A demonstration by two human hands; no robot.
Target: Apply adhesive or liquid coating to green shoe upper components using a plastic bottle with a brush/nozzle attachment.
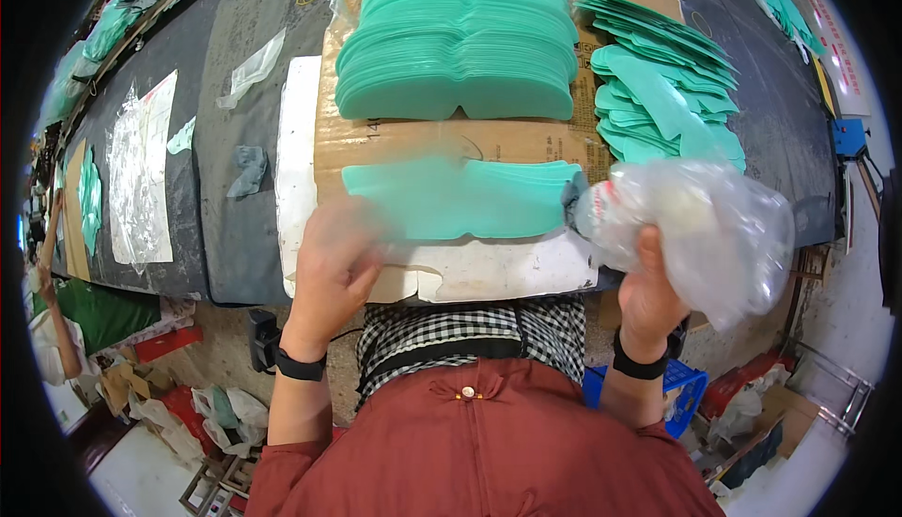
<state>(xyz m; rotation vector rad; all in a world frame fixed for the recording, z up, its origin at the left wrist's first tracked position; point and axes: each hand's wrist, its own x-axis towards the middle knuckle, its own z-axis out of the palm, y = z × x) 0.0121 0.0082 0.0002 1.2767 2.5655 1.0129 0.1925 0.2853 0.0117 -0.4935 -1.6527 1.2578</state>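
My left hand [340,245] is at the left end of a low, fanned row of green sheets [526,200], its fingers smeared by motion. A blurred green sheet [413,188] stretches from these fingers over the row, apparently pinched in them. My right hand [653,296] grips a clear plastic bag [733,226] wrapped round a whitish, bottle-like thing I cannot make out fully. A dark grey tip [573,200] at its left end meets the row's right end. Behind lies a large stack of green shaped sheets [458,38] with a notch along its middle.
Cardboard [536,137] and a white board [507,273] lie under the work. To the right is a looser pile of green sheets [667,104]. Plastic scraps [254,68] and a grey scrap [247,171] lie left. Below the table, right, stands a blue crate [691,390].
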